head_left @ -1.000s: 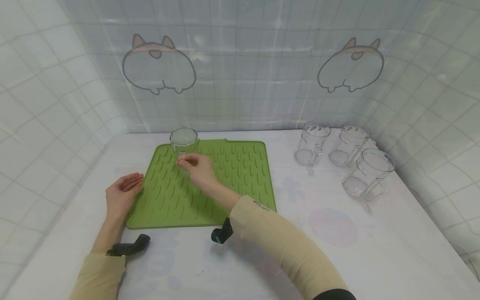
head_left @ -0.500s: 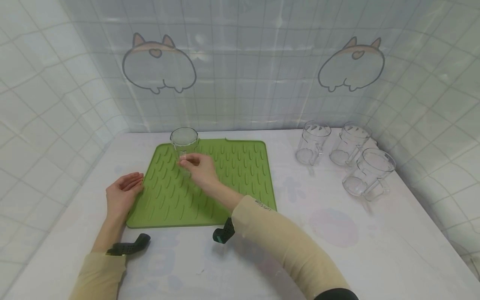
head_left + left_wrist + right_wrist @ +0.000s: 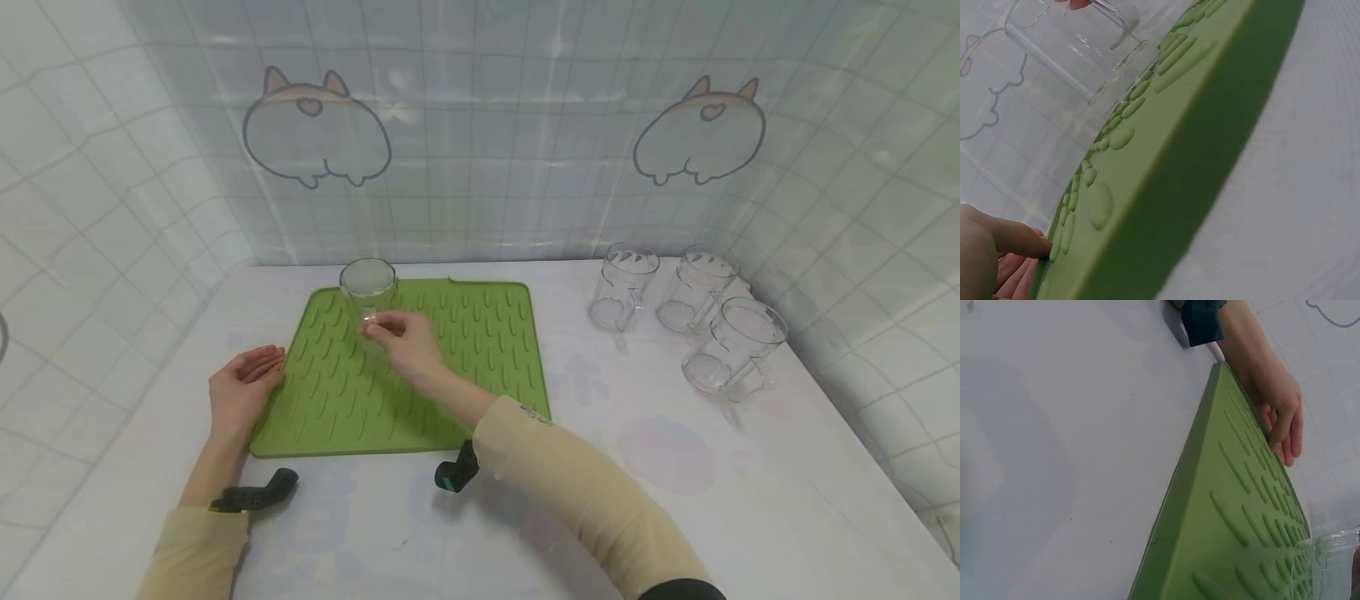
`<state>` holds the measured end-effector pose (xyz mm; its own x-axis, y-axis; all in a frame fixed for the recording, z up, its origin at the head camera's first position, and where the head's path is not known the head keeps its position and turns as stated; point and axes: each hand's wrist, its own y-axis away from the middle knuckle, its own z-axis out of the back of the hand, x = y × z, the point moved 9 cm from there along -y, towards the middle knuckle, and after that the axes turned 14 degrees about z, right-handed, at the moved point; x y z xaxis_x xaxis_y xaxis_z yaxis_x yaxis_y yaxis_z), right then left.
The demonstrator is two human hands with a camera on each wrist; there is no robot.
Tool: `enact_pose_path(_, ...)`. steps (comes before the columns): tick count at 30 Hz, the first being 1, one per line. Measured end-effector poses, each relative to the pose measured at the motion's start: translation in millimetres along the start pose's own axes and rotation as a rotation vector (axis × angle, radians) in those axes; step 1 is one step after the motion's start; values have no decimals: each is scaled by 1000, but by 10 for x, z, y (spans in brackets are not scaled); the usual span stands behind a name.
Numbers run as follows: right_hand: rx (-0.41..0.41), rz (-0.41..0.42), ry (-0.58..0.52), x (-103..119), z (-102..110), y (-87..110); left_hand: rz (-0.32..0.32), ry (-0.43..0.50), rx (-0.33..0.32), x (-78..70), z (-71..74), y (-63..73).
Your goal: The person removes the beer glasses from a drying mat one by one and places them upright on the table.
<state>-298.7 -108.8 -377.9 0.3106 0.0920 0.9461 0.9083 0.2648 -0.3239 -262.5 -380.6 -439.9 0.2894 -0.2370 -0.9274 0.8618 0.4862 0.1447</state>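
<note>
A clear glass mug (image 3: 366, 287) stands upright at the back left of a green ridged mat (image 3: 480, 367). At the near side of the mug, my right hand (image 3: 411, 343) pinches its handle between thumb and fingers. In the left wrist view the mug (image 3: 1079, 50) has its base at the mat's surface; only fingertips of the right hand show at the top edge. My left hand (image 3: 243, 387) rests at the mat's left edge with fingers loosely bent. Its thumb (image 3: 1025, 240) touches the mat edge there.
Several more things bound the space: three clear glass mugs stand on the right of the white table (image 3: 600, 467), the nearest mug (image 3: 735, 346) in front of the other two. Behind the table hangs a grid-patterned backdrop (image 3: 480, 167) with cartoon drawings.
My right hand has shifted slightly right and nearer, its fingers still at the mug's handle. The mug stays in about the same place. My left hand stays at the mat's edge.
</note>
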Motion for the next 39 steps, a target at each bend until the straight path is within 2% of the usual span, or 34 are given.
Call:
enact_pose_path(8, 8, 17, -4, 39, 6, 22, 5, 19, 4, 12, 3, -20)
enact_pose_path(16, 16, 27, -36, 125, 28, 63, 8, -12, -6, 16, 4, -25)
enact_pose_path(25, 2, 41, -54, 186, 109, 118, 20, -22, -12, 13, 6, -35)
enact_pose_path(39, -48, 12, -44, 199, 326, 183, 35, -53, -23, 14, -4, -18)
